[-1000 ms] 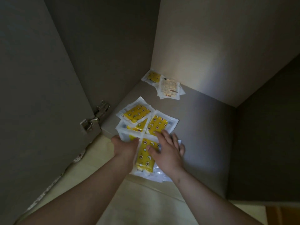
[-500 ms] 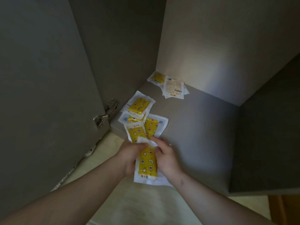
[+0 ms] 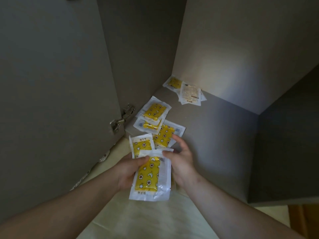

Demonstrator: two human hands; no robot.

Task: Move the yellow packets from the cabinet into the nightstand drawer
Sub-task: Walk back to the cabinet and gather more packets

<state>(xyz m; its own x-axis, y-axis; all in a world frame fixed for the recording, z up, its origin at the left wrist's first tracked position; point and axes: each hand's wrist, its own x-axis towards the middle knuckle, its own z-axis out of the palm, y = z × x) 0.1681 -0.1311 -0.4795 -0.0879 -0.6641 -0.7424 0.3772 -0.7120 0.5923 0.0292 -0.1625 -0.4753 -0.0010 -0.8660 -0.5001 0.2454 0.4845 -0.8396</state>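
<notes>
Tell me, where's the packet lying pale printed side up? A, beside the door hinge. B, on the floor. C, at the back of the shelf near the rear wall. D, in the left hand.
C: the pale packet lies at the back of the shelf near the rear wall, while the packets by the hinge and the stack in the left hand show yellow faces.

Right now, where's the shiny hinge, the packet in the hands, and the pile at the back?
hinge (image 3: 120,120): head view, on its metal arm.
held packet (image 3: 148,176): head view, on its yellow middle.
back pile (image 3: 190,94): head view, on the top white packet.
</notes>
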